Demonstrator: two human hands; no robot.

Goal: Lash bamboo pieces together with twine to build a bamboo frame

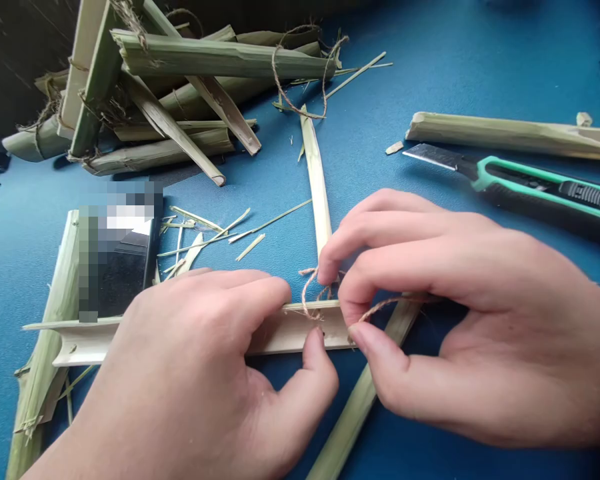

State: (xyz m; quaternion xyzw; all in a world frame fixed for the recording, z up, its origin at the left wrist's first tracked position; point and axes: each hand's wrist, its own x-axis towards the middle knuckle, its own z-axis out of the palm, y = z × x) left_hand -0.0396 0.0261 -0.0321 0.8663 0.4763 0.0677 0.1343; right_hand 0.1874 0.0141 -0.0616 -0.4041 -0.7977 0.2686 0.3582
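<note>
My left hand point(200, 373) pinches a pale horizontal stalk strip point(85, 340) between thumb and fingers, close to where an upright thin strip point(316, 180) meets it. At that joint a brown twine point(313, 300) is looped around the strips. My right hand point(460, 320) pinches the twine's free end between thumb and fingers, just right of the joint. A greener strip point(350, 413) runs diagonally under my right hand toward the bottom edge.
A utility knife point(530, 190) with teal-and-black handle and bared blade lies at the right. Behind it rests a long stalk piece point(510, 133). A pile of tied green stalks point(170, 87) fills the upper left. A dark phone point(123, 260) and loose slivers point(205, 233) lie on the blue mat point(430, 67).
</note>
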